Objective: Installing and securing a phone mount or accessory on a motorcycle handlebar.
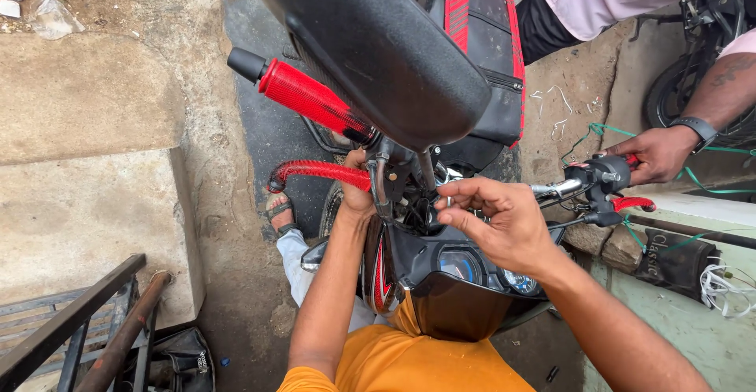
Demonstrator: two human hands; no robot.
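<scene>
the motorcycle's handlebar centre [409, 191] sits mid-frame, below the black seat [378, 46]. the right hand [500, 219] hovers over it, fingertips pressed together as if pinching something too small to tell. the left hand [358, 191] reaches in beside the red lever [315, 171]; its fingers are hidden. another person's hand [657, 154] grips the far bar end.

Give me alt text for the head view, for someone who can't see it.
Seen from above, the person's right hand pinches at the centre of a motorcycle's handlebar by the speedometer, while the left hand reaches behind the red brake lever under the red grip. Another person's hand, wearing a watch, holds the far handlebar end.
</scene>
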